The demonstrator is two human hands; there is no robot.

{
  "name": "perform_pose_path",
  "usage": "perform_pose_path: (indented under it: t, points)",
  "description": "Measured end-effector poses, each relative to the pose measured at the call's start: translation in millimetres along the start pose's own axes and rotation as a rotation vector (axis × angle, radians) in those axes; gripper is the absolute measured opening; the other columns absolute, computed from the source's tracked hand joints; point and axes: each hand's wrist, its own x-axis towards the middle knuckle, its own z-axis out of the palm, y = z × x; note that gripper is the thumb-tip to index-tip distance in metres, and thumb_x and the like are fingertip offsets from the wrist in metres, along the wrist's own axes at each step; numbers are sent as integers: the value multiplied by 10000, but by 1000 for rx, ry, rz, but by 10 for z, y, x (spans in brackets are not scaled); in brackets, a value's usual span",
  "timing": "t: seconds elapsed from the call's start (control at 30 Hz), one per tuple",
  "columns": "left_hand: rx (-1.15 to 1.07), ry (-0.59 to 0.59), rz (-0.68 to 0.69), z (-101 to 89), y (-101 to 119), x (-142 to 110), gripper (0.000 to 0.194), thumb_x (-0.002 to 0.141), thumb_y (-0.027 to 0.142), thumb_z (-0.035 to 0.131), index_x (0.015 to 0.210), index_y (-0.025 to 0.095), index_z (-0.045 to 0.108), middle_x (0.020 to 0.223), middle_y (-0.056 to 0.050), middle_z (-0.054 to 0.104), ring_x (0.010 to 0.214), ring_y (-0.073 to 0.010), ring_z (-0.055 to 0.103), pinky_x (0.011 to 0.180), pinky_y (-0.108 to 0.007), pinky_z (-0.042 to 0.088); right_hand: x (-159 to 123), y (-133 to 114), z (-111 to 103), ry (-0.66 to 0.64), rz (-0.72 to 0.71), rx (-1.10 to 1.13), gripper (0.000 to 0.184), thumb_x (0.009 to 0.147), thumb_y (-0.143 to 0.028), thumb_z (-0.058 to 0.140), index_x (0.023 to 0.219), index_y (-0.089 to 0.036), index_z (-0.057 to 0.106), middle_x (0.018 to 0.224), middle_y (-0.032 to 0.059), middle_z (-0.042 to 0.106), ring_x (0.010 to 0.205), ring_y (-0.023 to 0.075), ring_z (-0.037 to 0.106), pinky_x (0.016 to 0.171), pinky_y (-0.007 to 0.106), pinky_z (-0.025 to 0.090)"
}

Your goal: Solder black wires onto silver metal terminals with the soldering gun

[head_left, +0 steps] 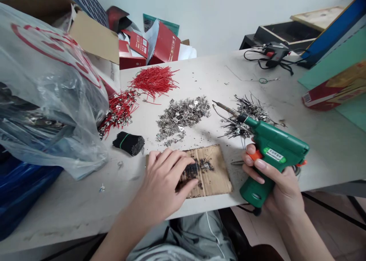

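Note:
My right hand (278, 184) is closed around the grip of a green soldering gun (268, 154), a finger on its orange trigger; its metal tip (221, 106) points left over the table. My left hand (164, 181) rests palm down, fingers stretched, on a scorched cardboard pad (213, 175) at the table's front edge. Its fingertips touch the blackened patch (190, 173), next to a small metal piece with a black wire (206, 165).
A heap of small metal terminals (180, 118) lies mid-table, black-wired pieces (248, 114) to its right. Red wires (154, 80), red-wired terminals (120, 110) and a black wire bundle (129, 143) lie left. A plastic bag (42, 89), boxes (160, 44), and a black glue gun (276, 53) surround.

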Motion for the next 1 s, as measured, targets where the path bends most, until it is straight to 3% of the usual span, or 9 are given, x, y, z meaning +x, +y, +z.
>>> perform_pose_path:
  t: [0.07, 0.23, 0.4, 0.5, 0.63, 0.73, 0.87, 1.0]
  points:
    - [50, 26, 16, 14, -27, -31, 61, 951, 240, 632, 1004, 222, 656, 1026, -1, 704, 977, -214, 604, 843, -395, 310, -3, -5, 7, 1, -14, -4, 133, 855, -128, 719, 975, -183, 732, 969, 77, 550, 706, 92, 427, 477, 160, 313]
    - [254, 77, 102, 67, 19, 8, 158, 977, 191, 555, 843, 198, 638, 906, -5, 689, 857, -201, 588, 783, -412, 297, 1, -13, 36, -4, -17, -13, 122, 848, -149, 730, 962, -189, 713, 971, 58, 540, 687, 87, 416, 462, 164, 299]
    - [527, -25, 245, 38, 93, 122, 171, 912, 135, 586, 747, 179, 593, 789, -29, 613, 815, -239, 549, 763, -437, 325, 12, -1, 51, -30, -44, -61, 115, 864, -172, 728, 977, -192, 720, 969, 60, 577, 656, 89, 425, 460, 194, 295]
    - [558, -71, 324, 30, 68, 197, 141, 882, 115, 596, 753, 171, 595, 773, -34, 589, 812, -247, 543, 756, -433, 363, 4, 11, 66, -25, -93, -95, 128, 865, -178, 731, 991, -196, 718, 976, 63, 596, 673, 110, 477, 458, 220, 311]
    - [487, -77, 355, -16, 22, 254, 141, 872, 96, 555, 757, 170, 589, 778, -32, 594, 785, -226, 553, 722, -393, 411, -41, 26, 93, -32, -142, -117, 154, 862, -185, 738, 1011, -211, 707, 988, 57, 614, 671, 128, 542, 443, 238, 343]
    - [281, -36, 297, -73, 59, 220, 130, 844, 77, 550, 759, 174, 567, 777, -13, 592, 733, -170, 552, 664, -310, 423, -143, 26, 141, -42, -120, -163, 167, 868, -206, 740, 1030, -219, 700, 1019, 60, 640, 711, 156, 608, 466, 253, 397]
    - [-27, 83, 209, -60, 198, 90, 126, 824, 61, 543, 779, 179, 556, 685, 46, 517, 598, -91, 498, 588, -231, 400, -369, 25, 300, 30, -41, -358, 229, 828, -287, 799, 1021, -207, 703, 970, 62, 712, 782, 202, 678, 610, 298, 517]
    - [-203, 186, 164, 26, 329, -14, 136, 801, 55, 555, 760, 183, 533, 635, 74, 438, 524, -51, 439, 518, -192, 363, -522, 54, 497, 61, -67, -447, 293, 778, -339, 826, 1007, -212, 695, 897, 41, 744, 823, 224, 708, 788, 353, 584]
